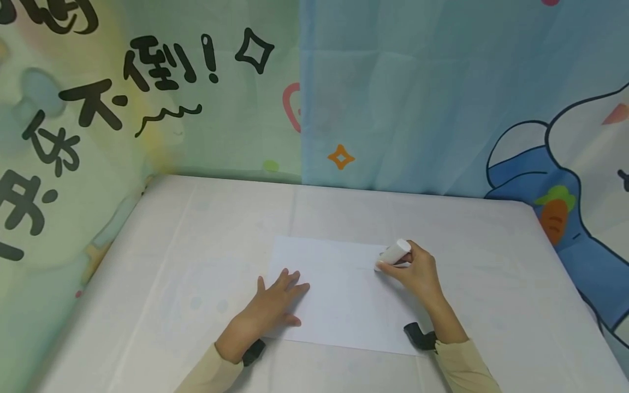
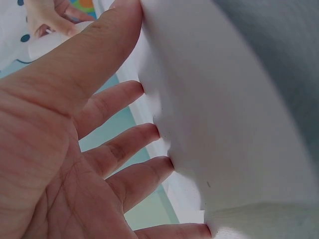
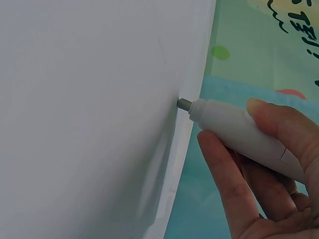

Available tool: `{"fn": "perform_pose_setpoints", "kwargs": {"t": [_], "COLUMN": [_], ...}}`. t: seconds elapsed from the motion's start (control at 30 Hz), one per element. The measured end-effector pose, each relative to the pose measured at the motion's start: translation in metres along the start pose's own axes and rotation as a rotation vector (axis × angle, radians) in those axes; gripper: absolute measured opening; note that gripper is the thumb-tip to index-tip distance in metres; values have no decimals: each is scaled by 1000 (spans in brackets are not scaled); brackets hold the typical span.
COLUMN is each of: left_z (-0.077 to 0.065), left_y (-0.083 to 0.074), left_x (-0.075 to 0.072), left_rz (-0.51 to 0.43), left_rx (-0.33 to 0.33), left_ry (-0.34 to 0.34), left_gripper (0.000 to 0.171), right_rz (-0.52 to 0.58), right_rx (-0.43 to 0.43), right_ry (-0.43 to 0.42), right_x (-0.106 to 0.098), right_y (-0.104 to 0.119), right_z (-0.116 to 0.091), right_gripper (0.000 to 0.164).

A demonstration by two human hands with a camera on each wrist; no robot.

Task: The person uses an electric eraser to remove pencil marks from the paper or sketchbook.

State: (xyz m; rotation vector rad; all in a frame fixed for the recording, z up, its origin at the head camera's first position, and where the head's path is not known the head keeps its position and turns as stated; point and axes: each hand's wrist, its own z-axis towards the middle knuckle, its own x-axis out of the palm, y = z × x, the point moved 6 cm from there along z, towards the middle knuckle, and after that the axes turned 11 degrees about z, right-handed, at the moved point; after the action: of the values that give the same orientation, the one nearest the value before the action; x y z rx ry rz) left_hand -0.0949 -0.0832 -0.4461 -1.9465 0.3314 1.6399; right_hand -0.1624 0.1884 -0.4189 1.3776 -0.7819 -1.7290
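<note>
A white sheet of paper [image 1: 344, 300] lies flat on the white-covered table. My left hand [image 1: 272, 305] rests on its left part with fingers spread; in the left wrist view the fingertips [image 2: 137, 87] press on the white surface. At the upper right of the sheet, my right hand [image 1: 423, 270] grips a thick white marker [image 1: 396, 252] between thumb and fingers. Its body slants up and away from the paper. In the right wrist view the marker's grey tip [image 3: 184, 104] is uncapped and right at the paper surface. No mark shows on the sheet.
White cloth covers the table [image 1: 206, 229] around the paper. A printed green and blue backdrop [image 1: 393, 109] stands behind and along the sides. Dark bands [image 1: 420, 335] are worn at both wrists, below the hands.
</note>
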Motion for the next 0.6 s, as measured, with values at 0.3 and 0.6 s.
{"fn": "perform_pose_setpoints", "kwargs": {"t": [0.3, 0.6], "left_z": [0, 0], "left_y": [-1, 0], "left_x": [0, 0], "left_rz": [10, 8], "left_rx": [0, -4], "left_ry": [-1, -7], "left_gripper": [72, 72], "right_rz": [-2, -6], "right_rx": [14, 32], "right_ry": [-17, -10], "right_x": [-3, -3], "right_y": [-2, -3], "right_z": [-1, -2], "right_gripper": [37, 38]}}
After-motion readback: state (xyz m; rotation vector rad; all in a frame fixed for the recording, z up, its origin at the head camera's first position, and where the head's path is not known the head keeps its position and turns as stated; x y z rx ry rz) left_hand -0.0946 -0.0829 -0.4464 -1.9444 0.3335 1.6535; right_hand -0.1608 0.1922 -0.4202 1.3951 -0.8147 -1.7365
